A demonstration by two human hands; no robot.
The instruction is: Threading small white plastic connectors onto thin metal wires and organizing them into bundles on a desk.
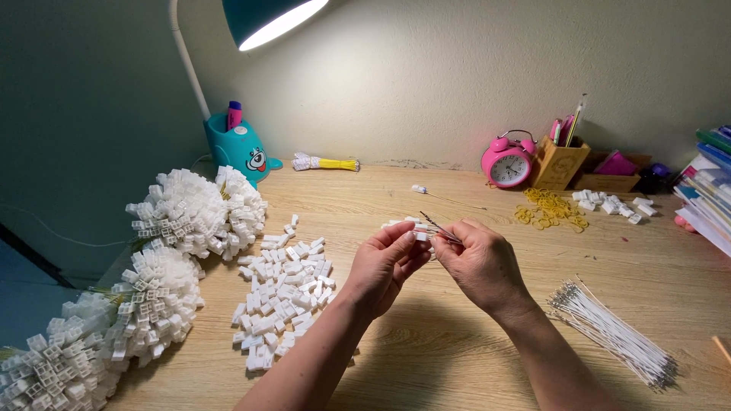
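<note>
Hands meet over the middle of a wooden desk (457, 358), lit by a teal desk lamp (266, 19) at its back edge. The left hand (384, 266) pinches a small white plastic connector housing (419, 230) between thumb and fingertips, closed tightly on it. The right hand (480, 262) is closed on a thin wire (435, 224), its metal-tipped end angled toward the housing; whether the tip has entered a slot cannot be told from this view.

The step in hand appears to be seating a wire terminal in a housing, and it calls for lining the tip up with one of the small openings and pressing it straight in.

Just left of the hands lies a loose heap of white housings (282, 297). Along the desk's left edge sit bundles of finished housings on wires (194, 209), bunched like flower heads. Near the right front corner lies a sheaf of white wires (613, 335) with metal ends.

Toward the back edge stand a teal pen holder (237, 144), a tied bundle of white and yellow wires (327, 163), a pink alarm clock (508, 161) and a wooden organiser (560, 164). Yellow rubber bands (548, 209) and a few more white housings (613, 204) lie in front of the organiser, with stacked books (712, 190) at the right edge.
</note>
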